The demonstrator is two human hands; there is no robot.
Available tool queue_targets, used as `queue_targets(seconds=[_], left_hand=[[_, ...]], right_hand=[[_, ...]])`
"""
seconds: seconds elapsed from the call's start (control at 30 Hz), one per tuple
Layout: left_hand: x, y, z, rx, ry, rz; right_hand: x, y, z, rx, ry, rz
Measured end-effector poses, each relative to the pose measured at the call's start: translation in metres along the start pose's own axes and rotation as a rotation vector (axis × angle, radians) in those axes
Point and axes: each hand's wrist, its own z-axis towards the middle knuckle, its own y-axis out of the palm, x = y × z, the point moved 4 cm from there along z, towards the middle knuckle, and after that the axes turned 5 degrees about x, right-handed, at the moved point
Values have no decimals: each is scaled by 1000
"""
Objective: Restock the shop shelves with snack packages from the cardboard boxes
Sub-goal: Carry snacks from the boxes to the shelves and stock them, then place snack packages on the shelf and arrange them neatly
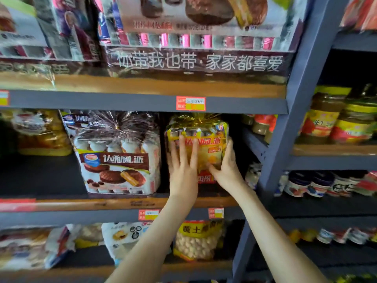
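Pressing fingers: left hand [183, 166] lies flat on the front of the yellow pie package [204, 139], fingers straight and spread.
Right hand [227, 164]: thumb across the lower front, fingers curled round the pack's right side, a firm hold.
Package: upright on the middle shelf [114, 204], at its right end.
Progress: this pack looks all but seated; a last nudge and letting go remain, I'd say. No cardboard boxes in view, so the stock left can't be told.
Neighbours: brown pie package [118, 158] just left, a dark slit between them; jars [261, 124] to the right.
In the way: blue upright post [289, 129] near the right wrist; upper shelf rail [142, 101] just above the pack's gold frill.
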Motion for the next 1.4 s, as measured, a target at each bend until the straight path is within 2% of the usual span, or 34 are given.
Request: queue_targets(seconds=[0.13,0.33,0.47,0.53,0.63,0.73,0.83,0.9,1.0,1.17,1.27,1.4], left_hand=[[-1,1,5,-78,-72,102],[2,-4,0,-159,-130,113],[8,-23,-10,-229,-145,21],[10,-31,-22,-309,-229,-88],[6,-53,-46,-190,-367,-277],[-6,-69,-75,-132,-457,-389],[-30,-80,-107,-139,-575,-495],[-55,-81,-134,-208,-665,-489],[-101,-82,-184,-327,-854,-488],[-187,-107,-271,-423,-1104,-456],[-247,-145,-323,-373,-1318,-477],[-334,-218,-391,-259,-1548,-427]], right_hand=[[-1,0,1,4,3,-7],[-1,-2,-3,-18,9,-37],[-7,-9,-16,52,45,-135],[-14,-12,-30,139,44,-139],[-30,-9,-59,180,42,18],[-49,7,-96,144,-50,146],[-64,40,-136,28,-101,240],[-66,73,-162,-96,-77,255],[-66,129,-199,-314,33,257],[-93,220,-266,-648,176,252],[-127,281,-309,-830,231,227],[-191,369,-371,-992,303,208]])
